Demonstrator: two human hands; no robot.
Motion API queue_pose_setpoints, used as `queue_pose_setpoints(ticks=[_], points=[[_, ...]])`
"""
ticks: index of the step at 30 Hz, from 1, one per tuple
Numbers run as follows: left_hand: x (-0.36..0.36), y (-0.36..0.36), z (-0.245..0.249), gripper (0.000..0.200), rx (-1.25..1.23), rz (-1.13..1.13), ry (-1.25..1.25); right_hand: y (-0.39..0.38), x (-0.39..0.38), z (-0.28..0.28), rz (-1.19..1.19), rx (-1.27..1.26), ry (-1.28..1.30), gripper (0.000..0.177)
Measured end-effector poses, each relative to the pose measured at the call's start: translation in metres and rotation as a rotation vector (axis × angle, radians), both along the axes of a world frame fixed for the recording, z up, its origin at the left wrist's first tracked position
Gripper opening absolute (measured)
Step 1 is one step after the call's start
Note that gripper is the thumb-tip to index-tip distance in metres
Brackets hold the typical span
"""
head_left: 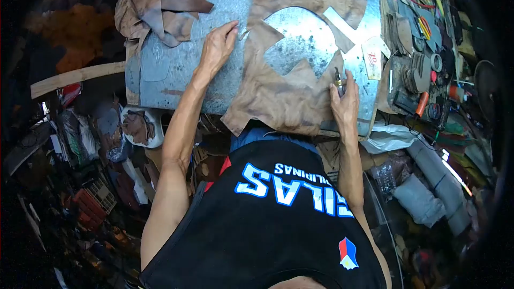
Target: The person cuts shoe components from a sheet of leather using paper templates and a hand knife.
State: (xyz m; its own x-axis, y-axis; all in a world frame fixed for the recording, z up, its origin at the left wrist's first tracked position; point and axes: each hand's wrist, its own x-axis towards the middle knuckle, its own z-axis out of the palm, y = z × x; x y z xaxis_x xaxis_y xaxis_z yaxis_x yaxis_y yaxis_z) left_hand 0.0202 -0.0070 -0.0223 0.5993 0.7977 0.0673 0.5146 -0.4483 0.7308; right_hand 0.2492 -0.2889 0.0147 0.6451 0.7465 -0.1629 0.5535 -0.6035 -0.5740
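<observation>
A brown mottled sheet of leather point(267, 99) with a large cut-out lies on the metal-topped table point(214, 75). My left hand point(218, 45) hovers by the sheet's left edge, thumb and fingertips drawn together; whatever they may pinch is too small to make out. At the sheet's right side, my right hand point(345, 101) grips a small hand tool point(338, 79) with a dark curved tip and a brass-coloured collar. Beyond that hand lie a pale strip point(339, 29) and a white pattern piece point(372, 59) with red marks.
Brown leather pieces point(160, 2) are heaped at the table's back left. Along the right side are stacked dark cut pieces point(416, 72), an orange-handled tool point(422, 104) and rolls of tape point(436, 63). A wooden bar point(77, 79) juts out left. Wrapped bundles point(420, 200) sit lower right.
</observation>
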Motion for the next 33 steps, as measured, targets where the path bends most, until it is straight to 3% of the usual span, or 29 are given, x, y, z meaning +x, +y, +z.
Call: queue_pose_setpoints(ticks=[4,6,8,9,10,12,14,16,18,20,21,22,23,24,26,28,29,30,31,33], points=[[0.007,-0.027,0.003,0.032,-0.241,0.006,-0.152,0.0,-0.002,-0.013,-0.076,0.09,-0.099,0.053],[0.004,-0.037,-0.009,0.035,-0.26,0.007,-0.201,0.0,0.02,-0.028,-0.142,0.037,0.19,0.047],[0.0,-0.046,-0.006,0.037,-0.345,0.086,-0.264,0.004,0.024,-0.006,-0.175,-0.034,0.422,0.044],[-0.003,-0.047,-0.004,0.04,-0.39,0.132,-0.278,0.01,0.017,0.013,-0.154,0.004,0.397,0.042],[-0.006,-0.045,-0.013,0.044,-0.489,0.153,-0.356,-0.001,0.021,-0.001,-0.175,0.043,0.362,0.03],[-0.011,-0.044,-0.007,0.05,-0.623,0.155,-0.421,0.011,0.005,0.064,-0.113,0.023,0.529,0.019],[-0.011,-0.048,0.005,0.057,-0.731,0.123,-0.435,0.003,-0.001,0.092,-0.029,0.117,0.499,0.013],[-0.007,-0.053,0.001,0.062,-0.805,0.027,-0.468,0.009,-0.011,0.138,0.169,0.251,0.25,0.009],[-0.013,-0.053,0.022,0.075,-0.908,-0.082,-0.41,0.013,-0.012,0.16,0.234,0.535,0.439,0.012],[-0.006,-0.063,0.023,0.076,-1.086,-0.155,-0.561,0.016,-0.006,0.168,0.195,0.707,0.416,0.017],[-0.007,-0.068,0.025,0.076,-1.074,-0.146,-0.568,0.012,0.006,0.165,0.131,0.671,0.236,0.015],[-0.008,-0.072,0.035,0.07,-1.354,-0.247,-0.672,0.017,0.001,0.173,-0.083,0.613,0.322,0.01],[-0.01,-0.074,0.043,0.064,-1.637,-0.357,-0.77,0.022,0.003,0.174,-0.094,0.601,0.313,0.01],[-0.013,-0.07,0.047,0.064,-1.633,-0.361,-0.771,0.026,0.007,0.174,-0.111,0.588,0.302,0.011],[-0.021,-0.06,0.059,0.051,-1.316,-0.602,-0.622,0.025,0.014,0.161,-0.194,0.536,0.261,0.016],[-0.034,-0.032,0.086,0.038,-1.204,-0.567,-0.533,0.022,0.018,0.14,-0.274,0.737,0.402,0.024],[-0.039,-0.022,0.105,0.035,-1.143,-0.394,-0.585,0.024,0.014,0.154,-0.298,0.591,0.375,0.034],[-0.05,0.003,0.107,0.035,-1.017,-0.409,-0.576,0.034,0.004,0.153,-0.285,0.736,0.419,0.042],[-0.075,0.033,0.12,0.027,-0.76,-0.355,-0.441,0.039,-0.003,0.156,-0.402,0.698,0.379,0.04],[-0.123,0.092,0.145,0.018,-0.271,-0.192,-0.09,0.069,-0.036,0.193,-0.234,0.81,0.408,0.028]])
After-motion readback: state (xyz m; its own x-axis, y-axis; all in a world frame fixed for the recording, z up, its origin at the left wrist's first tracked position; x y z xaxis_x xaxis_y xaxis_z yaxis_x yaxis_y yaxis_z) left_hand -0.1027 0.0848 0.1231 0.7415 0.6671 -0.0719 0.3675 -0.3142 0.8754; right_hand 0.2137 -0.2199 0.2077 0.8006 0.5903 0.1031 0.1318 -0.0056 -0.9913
